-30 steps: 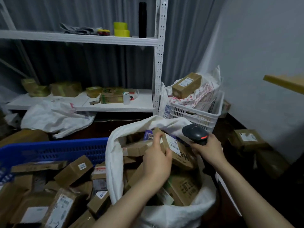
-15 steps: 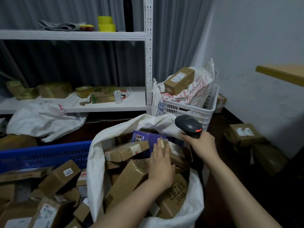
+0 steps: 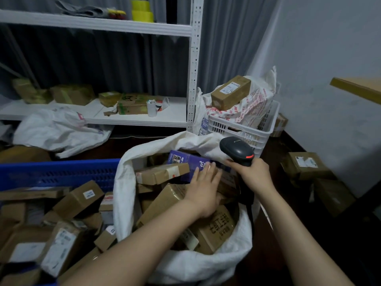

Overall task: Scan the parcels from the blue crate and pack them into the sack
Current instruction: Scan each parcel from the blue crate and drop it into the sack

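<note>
Cardboard parcels [image 3: 165,201] crowd the sack [image 3: 123,195]; the left hand [image 3: 203,189] presses them, fingers [image 3: 206,174] flat, while the right hand [image 3: 254,177] clasps the scanner [image 3: 237,148]. Packing step; next, probably another parcel from the blue crate [image 3: 57,172].

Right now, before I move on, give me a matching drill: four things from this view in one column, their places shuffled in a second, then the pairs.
Things:
1. black handheld barcode scanner
2. purple cardboard box
3. yellow tape rolls
4. long brown labelled carton

Places:
A. on the top white shelf
B. in the white woven sack
C. on the printed bag in the white plastic crate
D. gripped by the right hand

Pairs: 1-D, 2-B, 3-A, 4-C
</note>
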